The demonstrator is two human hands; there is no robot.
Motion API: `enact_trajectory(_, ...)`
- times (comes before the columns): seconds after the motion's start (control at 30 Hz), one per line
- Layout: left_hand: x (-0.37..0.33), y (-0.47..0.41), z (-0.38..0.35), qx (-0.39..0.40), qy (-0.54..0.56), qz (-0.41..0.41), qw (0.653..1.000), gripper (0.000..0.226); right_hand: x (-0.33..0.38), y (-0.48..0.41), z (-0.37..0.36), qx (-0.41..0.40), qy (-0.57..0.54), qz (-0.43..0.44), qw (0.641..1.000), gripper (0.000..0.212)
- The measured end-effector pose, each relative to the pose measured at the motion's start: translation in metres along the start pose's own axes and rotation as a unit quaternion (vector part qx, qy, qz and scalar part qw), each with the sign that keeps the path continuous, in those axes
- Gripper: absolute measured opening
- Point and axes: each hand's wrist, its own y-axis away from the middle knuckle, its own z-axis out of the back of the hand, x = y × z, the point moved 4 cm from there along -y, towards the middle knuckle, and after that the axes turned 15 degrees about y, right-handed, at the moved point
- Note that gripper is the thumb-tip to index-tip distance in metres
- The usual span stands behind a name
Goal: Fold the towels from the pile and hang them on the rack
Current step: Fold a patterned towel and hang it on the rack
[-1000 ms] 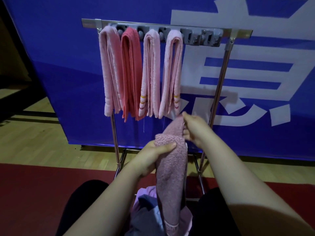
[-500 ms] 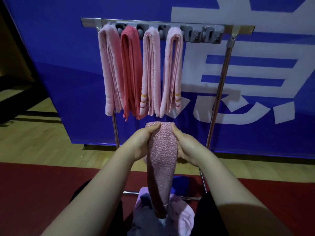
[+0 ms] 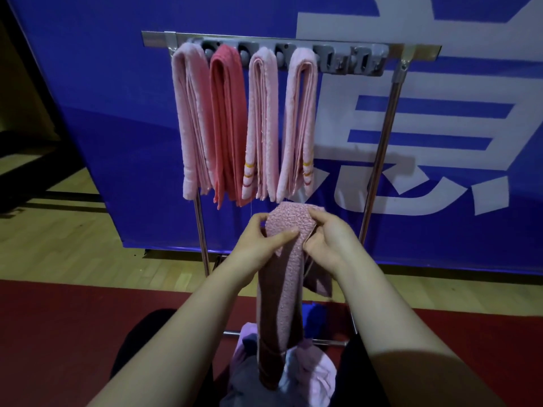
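Observation:
A folded mauve-pink towel [image 3: 286, 277] hangs in a long strip in front of me, below the rack. My left hand [image 3: 258, 245] grips its top from the left, thumb across the front. My right hand [image 3: 329, 239] pinches the top fold from the right. The metal rack [image 3: 405, 51] stands ahead with several folded pink and red towels [image 3: 226, 124] hung on the left part of its bar. The pile of towels [image 3: 305, 374] lies low between my knees, under the strip's lower end.
A blue banner [image 3: 440, 127] with large white characters stands right behind the rack. The rack's right hooks [image 3: 349, 61] hold nothing. Wooden floor and a red mat [image 3: 58, 333] lie below. Dark space opens at the far left.
Both hands shifted on the towel's top: the left thumb now crosses the front and the right hand pinches the fold. A loose flap of the towel hangs at the right.

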Motion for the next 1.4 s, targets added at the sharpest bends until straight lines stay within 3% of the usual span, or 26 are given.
enact_trajectory(0.13, 0.000, -0.001, -0.006, -0.006, -0.168, -0.080, 0.982, 0.107, 0.006, 0.004, -0.006, 0.019, -0.031, 0.021, 0.999, 0.026)
enact_trajectory(0.27, 0.004, 0.003, -0.023, 0.051, -0.287, -0.053, 0.955, 0.124, 0.010, 0.012, -0.012, 0.062, -0.078, 0.028, 0.995, 0.034)
enact_trajectory(0.37, -0.001, 0.003, -0.028, -0.061, -0.315, -0.102, 0.942, 0.108, 0.011, 0.018, -0.023, 0.091, -0.115, 0.024, 0.989, 0.036)
enact_trajectory(0.5, -0.016, -0.002, -0.028, -0.178, -0.418, -0.195, 0.869, 0.081, 0.012, 0.020, -0.033, 0.116, -0.133, 0.037, 0.984, 0.053)
enact_trajectory(0.57, -0.021, -0.007, -0.028, -0.178, -0.454, -0.213, 0.847, 0.073, 0.014, 0.017, -0.031, 0.117, -0.136, 0.042, 0.983, 0.070)
enact_trajectory(0.63, -0.026, -0.013, -0.027, -0.159, -0.450, -0.215, 0.852, 0.065, 0.015, 0.015, -0.028, 0.112, -0.136, 0.047, 0.983, 0.079)
enact_trajectory(0.7, -0.033, -0.015, -0.026, -0.148, -0.430, -0.235, 0.859, 0.057, 0.014, 0.012, -0.023, 0.076, -0.106, 0.056, 0.990, 0.070)
enact_trajectory(0.77, -0.042, -0.015, -0.026, -0.144, -0.432, -0.276, 0.846, 0.049, 0.015, 0.011, -0.018, -0.009, 0.020, 0.071, 0.997, 0.045)
enact_trajectory(0.87, -0.054, -0.017, -0.027, -0.139, -0.423, -0.311, 0.840, 0.034, 0.019, 0.018, -0.016, -0.092, 0.301, 0.095, 0.944, 0.010)
enact_trajectory(0.9, -0.057, -0.018, -0.027, -0.134, -0.415, -0.313, 0.844, 0.031, 0.022, 0.020, -0.015, -0.113, 0.390, 0.123, 0.906, 0.007)
enact_trajectory(1.0, -0.062, -0.020, -0.029, -0.131, -0.389, -0.316, 0.855, 0.024, 0.033, 0.028, -0.017, -0.198, 0.604, 0.237, 0.734, 0.017)
enact_trajectory(1.07, -0.066, -0.018, -0.030, -0.125, -0.367, -0.320, 0.865, 0.020, 0.037, 0.031, -0.024, -0.217, 0.648, 0.271, 0.677, 0.025)
enact_trajectory(1.2, -0.072, -0.012, -0.036, -0.081, -0.370, -0.368, 0.849, 0.013, 0.038, 0.022, -0.032, -0.189, 0.694, 0.306, 0.623, 0.049)
enact_trajectory(1.3, -0.070, -0.012, -0.036, -0.055, -0.392, -0.409, 0.822, 0.014, 0.036, 0.015, -0.033, -0.153, 0.686, 0.306, 0.643, 0.059)
enact_trajectory(1.4, -0.067, -0.013, -0.034, -0.049, -0.419, -0.427, 0.800, 0.019, 0.035, 0.011, -0.033, -0.149, 0.680, 0.301, 0.652, 0.052)
